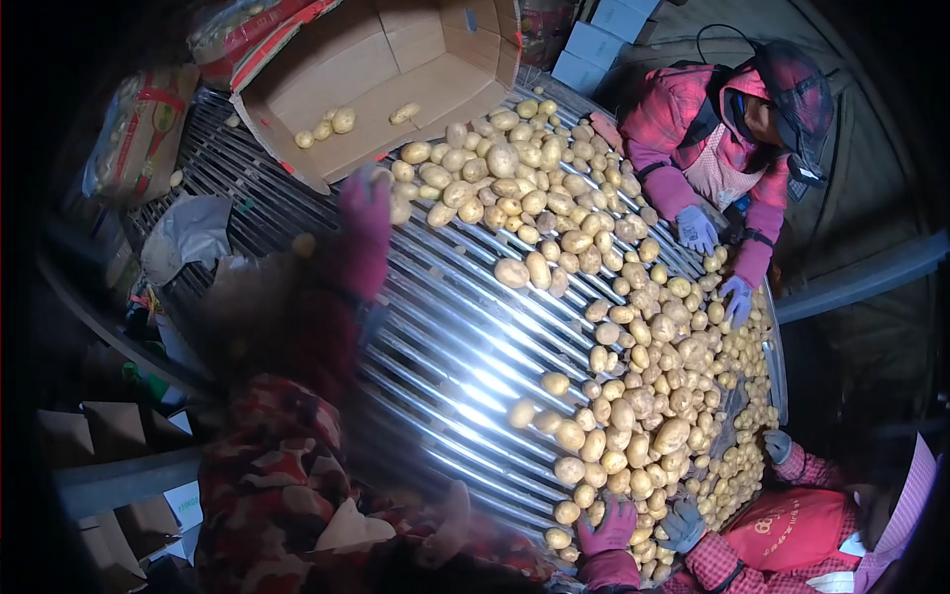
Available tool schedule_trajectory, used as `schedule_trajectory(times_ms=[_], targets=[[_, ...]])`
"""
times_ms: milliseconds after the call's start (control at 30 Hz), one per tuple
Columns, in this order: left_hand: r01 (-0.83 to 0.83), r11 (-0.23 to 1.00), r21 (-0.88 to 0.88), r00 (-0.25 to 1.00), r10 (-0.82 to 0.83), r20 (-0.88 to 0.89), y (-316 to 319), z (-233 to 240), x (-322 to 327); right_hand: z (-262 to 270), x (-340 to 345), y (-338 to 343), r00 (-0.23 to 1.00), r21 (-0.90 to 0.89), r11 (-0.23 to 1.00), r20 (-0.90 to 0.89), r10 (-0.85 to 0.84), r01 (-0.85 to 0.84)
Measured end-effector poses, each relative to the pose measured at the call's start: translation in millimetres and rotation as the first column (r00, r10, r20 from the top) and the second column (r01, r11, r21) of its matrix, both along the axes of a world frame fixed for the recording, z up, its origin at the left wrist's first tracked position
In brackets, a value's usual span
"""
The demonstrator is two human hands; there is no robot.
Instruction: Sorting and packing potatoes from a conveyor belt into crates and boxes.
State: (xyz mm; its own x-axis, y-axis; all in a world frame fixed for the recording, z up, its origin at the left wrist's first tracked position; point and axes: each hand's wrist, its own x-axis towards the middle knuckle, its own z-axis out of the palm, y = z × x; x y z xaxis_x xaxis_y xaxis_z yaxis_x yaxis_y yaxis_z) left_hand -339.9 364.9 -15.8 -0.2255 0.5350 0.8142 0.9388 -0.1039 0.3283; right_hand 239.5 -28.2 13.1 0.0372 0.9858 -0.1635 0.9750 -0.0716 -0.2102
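Note:
My left hand [364, 197], in a pinkish-purple glove and blurred by motion, is by the lower edge of an open cardboard carton [445, 82]. A potato [382, 177] lies beside its fingers; whether the hand grips anything is unclear. At the bottom, my right hand [608, 526], in a similar glove, rests among potatoes [614, 462] at the near end of the pile. Its fingers touch several, but a firm hold cannot be made out. Inside the carton are a few loose potatoes [343, 120]. The potatoes lie on a sorting table of metal rollers [460, 334].
Two co-workers reach into the potatoes: one in a pink plaid jacket [668, 111] at upper right, one in a red apron [787, 531] at lower right. Filled potato packs [141, 134] stand upper left, near a grey plastic bag [189, 234]. Metal rails [865, 275] flank the table.

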Motion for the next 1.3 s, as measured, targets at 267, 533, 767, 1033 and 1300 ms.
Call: schedule_trajectory(times_ms=[267, 533, 767, 1033, 1300], targets=[[-0.033, 0.998, -0.048, 0.987, 0.040, 0.156, 33, -37, 38, -6, 6, -4, 0.998, 0.003, 1.000, 0.054, 0.015, -0.015], [0.218, 0.973, -0.074, 0.875, -0.161, 0.457, 56, -28, 123, -4, 9, 2, 1.000, -0.098, 0.995, 0.014, 0.012, -0.010], [0.648, 0.732, -0.210, 0.641, -0.375, 0.670, 37, -20, 298, 5, 4, 4, 1.000, -0.034, 0.999, 0.005, 0.002, -0.002], [0.725, 0.174, -0.667, 0.397, -0.896, 0.198, -66, 23, 460, -2, 8, 6, 0.998, 0.074, 0.996, -0.034, 0.057, -0.055], [0.483, 0.188, -0.855, 0.069, -0.982, -0.177, -125, 54, 479, -4, 6, 5, 0.998, 0.144, 0.988, 0.013, 0.053, -0.055]])
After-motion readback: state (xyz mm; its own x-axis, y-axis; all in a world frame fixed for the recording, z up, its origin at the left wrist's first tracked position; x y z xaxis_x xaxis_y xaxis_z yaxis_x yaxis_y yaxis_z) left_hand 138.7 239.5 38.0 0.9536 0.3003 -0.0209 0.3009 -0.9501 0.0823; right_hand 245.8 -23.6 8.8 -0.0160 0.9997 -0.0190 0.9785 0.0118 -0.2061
